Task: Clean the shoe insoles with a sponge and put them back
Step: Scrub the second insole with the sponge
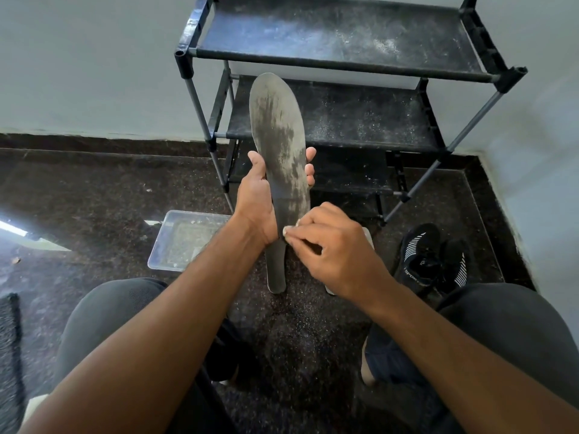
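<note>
- Shoe rack [344, 64] is standing straight ahead against the wall, blocking reach fwd; its shelves are lying open betw. the posts.
- Plastic tray [175, 242] is sitting on the floor [94, 189] front-left, just beside rack's leg.
- Black shoes [435, 258] are taking up floor front-right, near the corner.
- Bare floor is stretching out far left and betw. the knees.

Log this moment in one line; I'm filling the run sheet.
step: wiping | left hand: holds insole | right hand: rubs sponge near heel | shoes: on floor
</note>
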